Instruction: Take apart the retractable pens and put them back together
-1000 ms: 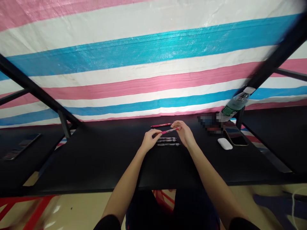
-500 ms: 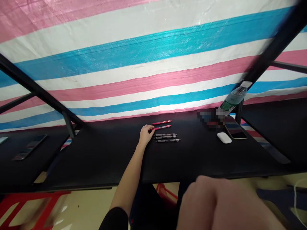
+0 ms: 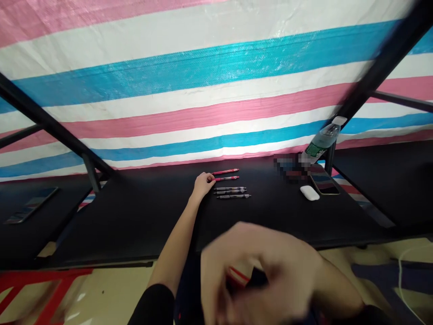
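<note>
My left hand reaches over the black table, its thumb and fingers closed on the left end of a red pen. Just beyond it lies another red pen, near the fingers. Nearer me, several grey-black pens lie side by side, roughly parallel. My right hand is large and blurred, raised close to the camera above the table's front edge. Its fingers curve with a gap from the thumb, and the gap shows nothing held. The fingertips are smeared at the bottom of the view.
On the right stand a plastic water bottle, a phone and a white earbud case. Black metal posts rise at both sides before a striped tarp. Another phone lies on the left table. A red stool is below.
My right hand has moved left and turned, now showing a gap between thumb and fingers. My left hand stays at the red pen. The view has shifted slightly.
</note>
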A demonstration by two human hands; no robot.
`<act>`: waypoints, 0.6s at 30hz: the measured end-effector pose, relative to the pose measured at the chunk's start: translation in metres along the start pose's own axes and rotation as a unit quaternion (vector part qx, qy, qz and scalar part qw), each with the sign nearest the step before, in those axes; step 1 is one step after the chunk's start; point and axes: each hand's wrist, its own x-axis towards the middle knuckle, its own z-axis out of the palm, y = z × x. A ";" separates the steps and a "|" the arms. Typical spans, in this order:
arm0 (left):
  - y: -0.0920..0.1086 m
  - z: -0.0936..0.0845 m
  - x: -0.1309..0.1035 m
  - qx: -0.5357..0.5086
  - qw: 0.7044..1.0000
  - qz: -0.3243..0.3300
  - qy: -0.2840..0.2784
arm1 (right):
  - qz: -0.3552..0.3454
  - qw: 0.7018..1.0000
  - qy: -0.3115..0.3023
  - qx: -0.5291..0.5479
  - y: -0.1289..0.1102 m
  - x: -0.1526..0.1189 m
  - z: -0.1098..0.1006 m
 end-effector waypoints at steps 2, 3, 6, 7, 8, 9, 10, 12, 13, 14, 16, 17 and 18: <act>0.001 -0.001 0.000 0.000 1.000 0.002 0.002 | 0.032 0.994 0.101 -0.037 0.029 0.008 -0.015; 0.001 0.000 0.000 0.002 1.000 0.003 0.003 | 0.047 0.982 0.166 -0.071 0.049 0.008 -0.027; 0.003 0.002 -0.002 0.019 1.000 0.003 0.011 | 0.102 0.905 0.368 -0.186 0.119 -0.006 -0.069; 0.003 0.003 -0.002 0.023 1.000 0.004 0.020 | 0.126 0.866 0.428 -0.226 0.141 -0.013 -0.082; 0.004 0.005 -0.003 0.024 0.999 0.004 0.027 | 0.149 0.826 0.472 -0.271 0.162 -0.020 -0.092; 0.004 0.006 -0.004 0.022 0.999 0.005 0.037 | 0.169 0.793 0.494 -0.314 0.179 -0.026 -0.099; 0.004 0.008 -0.005 0.021 0.999 0.007 0.046 | 0.179 0.773 0.496 -0.352 0.194 -0.032 -0.102; 0.003 0.010 -0.006 0.023 0.998 0.010 0.060 | 0.176 0.758 0.481 -0.404 0.216 -0.040 -0.101; 0.003 0.011 -0.007 0.026 0.998 0.012 0.064 | 0.171 0.755 0.469 -0.426 0.223 -0.042 -0.097; 0.004 0.012 -0.007 0.030 0.997 0.013 0.068 | 0.166 0.754 0.452 -0.446 0.229 -0.043 -0.094; 0.004 0.013 -0.007 0.036 0.996 0.008 0.079 | 0.163 0.752 0.425 -0.477 0.237 -0.042 -0.088; 0.005 0.013 -0.008 0.039 0.996 0.003 0.085 | 0.164 0.750 0.417 -0.487 0.240 -0.042 -0.086; 0.005 0.013 -0.008 0.041 0.995 0.000 0.091 | 0.166 0.748 0.412 -0.494 0.242 -0.041 -0.086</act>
